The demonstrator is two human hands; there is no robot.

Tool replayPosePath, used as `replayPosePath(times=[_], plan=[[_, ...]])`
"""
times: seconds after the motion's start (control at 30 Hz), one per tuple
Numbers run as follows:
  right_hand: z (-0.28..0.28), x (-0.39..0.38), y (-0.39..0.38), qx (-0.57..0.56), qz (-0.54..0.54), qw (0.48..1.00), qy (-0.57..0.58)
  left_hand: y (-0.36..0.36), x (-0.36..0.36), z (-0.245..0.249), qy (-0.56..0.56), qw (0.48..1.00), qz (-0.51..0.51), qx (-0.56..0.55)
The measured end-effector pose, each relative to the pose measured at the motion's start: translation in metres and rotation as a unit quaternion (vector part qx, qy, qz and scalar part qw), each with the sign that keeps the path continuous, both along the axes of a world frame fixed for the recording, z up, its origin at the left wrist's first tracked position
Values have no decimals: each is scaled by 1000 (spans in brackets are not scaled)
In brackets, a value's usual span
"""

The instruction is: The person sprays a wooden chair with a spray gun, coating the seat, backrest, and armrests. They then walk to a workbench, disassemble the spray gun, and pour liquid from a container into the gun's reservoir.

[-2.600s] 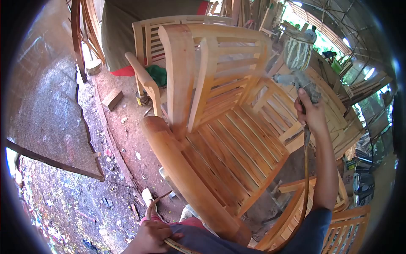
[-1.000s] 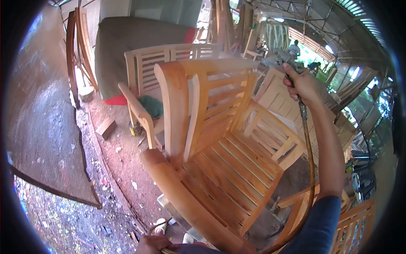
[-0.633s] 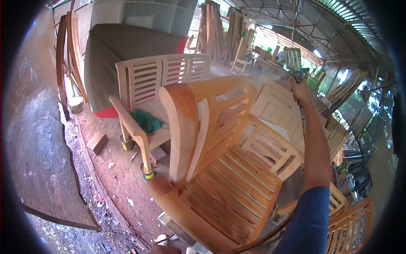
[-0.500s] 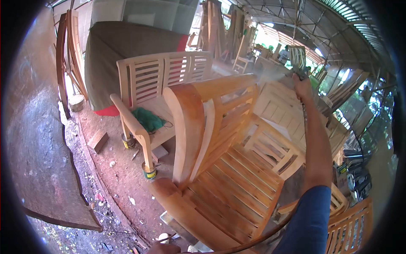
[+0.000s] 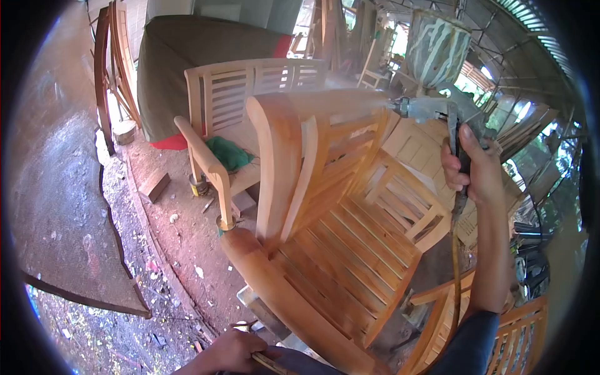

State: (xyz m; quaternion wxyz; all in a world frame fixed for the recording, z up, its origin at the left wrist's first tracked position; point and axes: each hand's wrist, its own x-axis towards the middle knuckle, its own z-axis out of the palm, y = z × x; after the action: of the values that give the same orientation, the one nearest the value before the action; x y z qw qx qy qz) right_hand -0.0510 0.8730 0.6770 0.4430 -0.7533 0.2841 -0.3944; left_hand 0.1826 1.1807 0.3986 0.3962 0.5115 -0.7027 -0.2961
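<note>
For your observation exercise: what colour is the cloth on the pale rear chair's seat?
The cloth is green, seen best in the head view.

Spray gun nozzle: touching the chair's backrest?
Apart. Head view shows a mist-filled gap between the spray gun in the right hand and the chair's backrest.

The right hand (image 5: 478,172) is now much nearer, at three o'clock, drawn back from its far reach at one o'clock half a second ago. The spray gun (image 5: 431,109) it grips looms larger, with its cup (image 5: 437,47) at one o'clock. Mist now streams along the top rail (image 5: 331,100) of the chair (image 5: 337,250). The left hand (image 5: 231,351), closed on the hose (image 5: 265,361), shows more fully at six o'clock.
</note>
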Motion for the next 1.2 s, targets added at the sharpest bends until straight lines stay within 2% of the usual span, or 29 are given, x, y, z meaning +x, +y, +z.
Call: replayPosePath(times=[0.1, 0.13, 0.23, 0.33, 0.47, 0.57, 0.7, 0.73, 0.93, 1.2], plan=[[-25, -6, 25, -41, -27, 999, -17, 6, -7, -12, -12, 999, -9, -36], [-29, -2, 41, -75, -44, 996, -18, 10, -10, -23, 25, 1000, -8, -4], [-51, -8, 52, -190, -96, 976, 37, 21, -22, -10, -24, 998, 56, 2], [-65, -6, 64, -238, -90, 967, 25, 27, -31, -11, -25, 997, 73, -5], [-74, -7, 83, -302, -97, 941, 115, 33, -36, -10, -29, 996, 79, -5], [-99, -10, 88, -313, -48, 938, 140, 39, -41, -9, -39, 996, 85, 2], [-141, -17, 91, -269, -26, 941, 204, 44, -43, -8, -8, 996, 89, -2], [-145, -15, 94, -301, -29, 926, 225, 44, -43, -12, 1, 996, 89, -11], [-192, -8, 96, -237, -23, 936, 258, 47, -31, -13, 9, 996, 83, -13], [-237, 9, 97, -100, -18, 930, 354, 44, -13, -19, 25, 995, 96, -22]])
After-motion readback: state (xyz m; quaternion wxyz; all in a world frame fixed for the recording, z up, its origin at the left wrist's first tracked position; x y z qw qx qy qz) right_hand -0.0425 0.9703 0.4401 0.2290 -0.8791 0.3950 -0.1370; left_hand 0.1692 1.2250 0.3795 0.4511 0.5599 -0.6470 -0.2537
